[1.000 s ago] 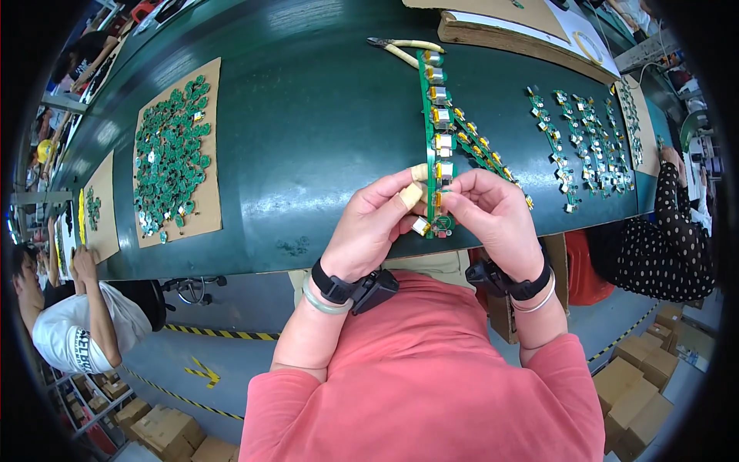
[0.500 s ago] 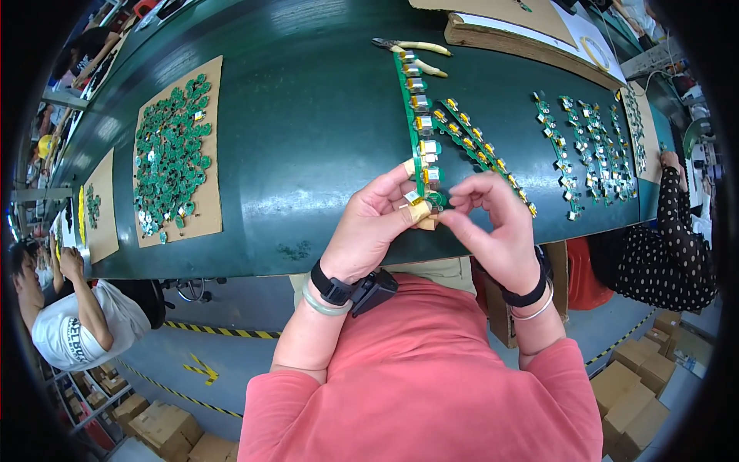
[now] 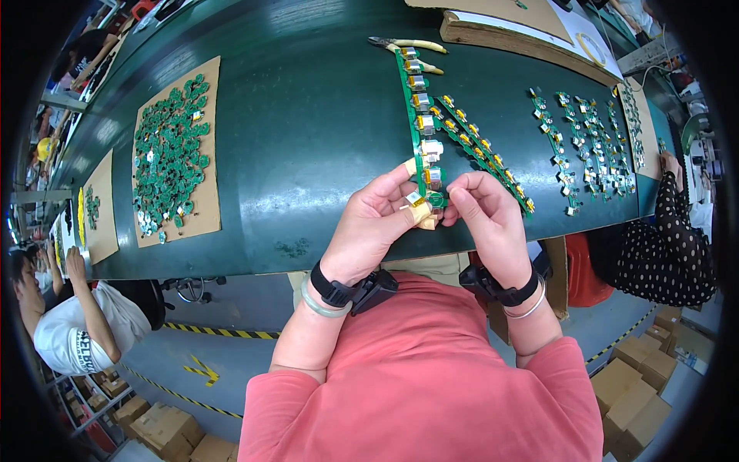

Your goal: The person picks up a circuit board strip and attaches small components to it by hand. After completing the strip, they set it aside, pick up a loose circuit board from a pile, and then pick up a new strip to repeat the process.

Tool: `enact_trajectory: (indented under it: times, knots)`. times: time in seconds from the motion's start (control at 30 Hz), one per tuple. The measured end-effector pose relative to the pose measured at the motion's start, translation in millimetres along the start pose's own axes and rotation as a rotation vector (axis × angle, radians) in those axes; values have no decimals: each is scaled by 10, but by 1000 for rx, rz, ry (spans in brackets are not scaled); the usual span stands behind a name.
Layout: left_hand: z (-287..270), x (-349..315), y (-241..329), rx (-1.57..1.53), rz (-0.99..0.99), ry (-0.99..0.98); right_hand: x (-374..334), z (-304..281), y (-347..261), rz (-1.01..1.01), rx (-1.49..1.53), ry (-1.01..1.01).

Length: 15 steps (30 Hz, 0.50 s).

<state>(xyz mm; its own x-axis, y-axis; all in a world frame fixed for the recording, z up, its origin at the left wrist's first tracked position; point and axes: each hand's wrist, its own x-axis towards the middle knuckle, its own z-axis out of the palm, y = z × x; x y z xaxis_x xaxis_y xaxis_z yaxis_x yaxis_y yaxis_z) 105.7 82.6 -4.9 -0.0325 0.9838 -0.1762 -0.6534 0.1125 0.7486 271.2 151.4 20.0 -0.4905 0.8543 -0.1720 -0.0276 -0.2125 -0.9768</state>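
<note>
My left hand (image 3: 379, 215) is closed on the near end of a long green circuit board strip (image 3: 416, 127), with tape wrapped round its fingertips. Silver and yellow components line the strip's right side, and its far end reaches the pliers (image 3: 408, 45) with pale yellow handles. At the strip's near end, a small round green board (image 3: 437, 199) sits by my fingertips. My right hand (image 3: 486, 215) is at that round board, thumb and index finger pinched together at its right edge. Whatever lies between those fingertips is too small to make out.
Two more strips (image 3: 481, 146) lie just right of the held one, and several others (image 3: 585, 146) farther right. A cardboard sheet (image 3: 213, 208) piled with round green boards lies at the left. A wooden-edged board (image 3: 523, 46) stands at the back. Other people sit at both sides.
My right hand has turned, its thumb and fingers drawing together beside the round board. My left hand keeps hold of the strip, nearly unmoved.
</note>
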Motion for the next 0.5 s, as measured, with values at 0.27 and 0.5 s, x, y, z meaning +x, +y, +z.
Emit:
enact_trajectory:
  times: [0.27,0.5]
  knots:
    - [10,-10,-27,67,39,-12,-70,5,38,-325,-407,-23]
    - [79,-44,28,-17,-24,-44,-1,-117,56,196,400,-128]
